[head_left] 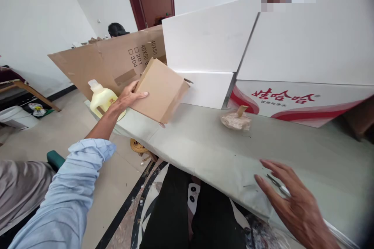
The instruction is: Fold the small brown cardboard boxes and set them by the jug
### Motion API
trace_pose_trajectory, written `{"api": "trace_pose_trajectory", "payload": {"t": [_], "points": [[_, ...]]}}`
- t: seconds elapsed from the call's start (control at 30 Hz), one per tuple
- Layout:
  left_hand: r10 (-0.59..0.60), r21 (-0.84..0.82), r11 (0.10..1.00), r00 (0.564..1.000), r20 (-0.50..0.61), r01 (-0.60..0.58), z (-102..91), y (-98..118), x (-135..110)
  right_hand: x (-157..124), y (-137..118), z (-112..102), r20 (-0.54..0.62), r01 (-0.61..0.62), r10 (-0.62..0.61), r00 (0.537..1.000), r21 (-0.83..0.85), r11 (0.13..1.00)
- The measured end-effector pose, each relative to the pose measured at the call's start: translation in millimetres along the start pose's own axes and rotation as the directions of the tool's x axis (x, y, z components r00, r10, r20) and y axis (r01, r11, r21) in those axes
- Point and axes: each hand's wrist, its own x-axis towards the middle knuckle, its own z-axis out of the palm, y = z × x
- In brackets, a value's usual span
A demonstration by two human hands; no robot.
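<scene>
My left hand (128, 98) grips the left side of a small brown cardboard box (160, 90), thumb on its broad face, and the box is tilted at the table's far left. Beside that hand stands a jug-like bottle (103, 96) of pale yellow liquid with a whitish cap. Over the near right of the table, my right hand (295, 202) is open, thumb and fingers apart, holding nothing. Partly hidden under it lies a slim tool (274, 181) with a dark pointed tip; its kind is unclear. A clear plastic-wrapped bundle (235, 120) with a brown piece on top lies mid-table.
White cartons (210, 35) are stacked along the back of the table (201, 140), one carton (292, 103) printed in red. A large brown cardboard sheet (113, 60) stands at the back left. People are beyond the boxes; another person's clothed leg (25, 192) shows at lower left.
</scene>
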Motion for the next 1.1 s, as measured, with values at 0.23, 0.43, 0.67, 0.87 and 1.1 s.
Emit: {"api": "trace_pose_trajectory", "payload": {"t": [0.23,0.43,0.67,0.87,1.1], "points": [[0.005,-0.265,0.963,0.981,0.194,0.047,54.0,22,-56,25,-48,34,0.081,-0.118,0.099,0.992,0.298,0.947],[0.432,0.308,0.797,0.847,0.310,-0.519,92.1,58,-85,30,-43,20,-0.091,-0.060,0.072,0.993,0.134,0.989],[0.522,0.225,0.667,0.661,0.539,-0.711,143.0,84,-117,13,-32,-1,0.095,-0.111,0.090,0.991,0.246,0.963],[0.380,-0.142,0.925,0.855,0.354,-0.352,134.8,76,-118,5,-45,-17,0.006,-0.011,0.010,1.000,0.177,0.984],[0.460,-0.224,0.884,0.851,0.255,-0.410,133.9,74,-135,9,-74,-34,-0.024,0.210,-0.211,0.977,-0.044,0.977]]}}
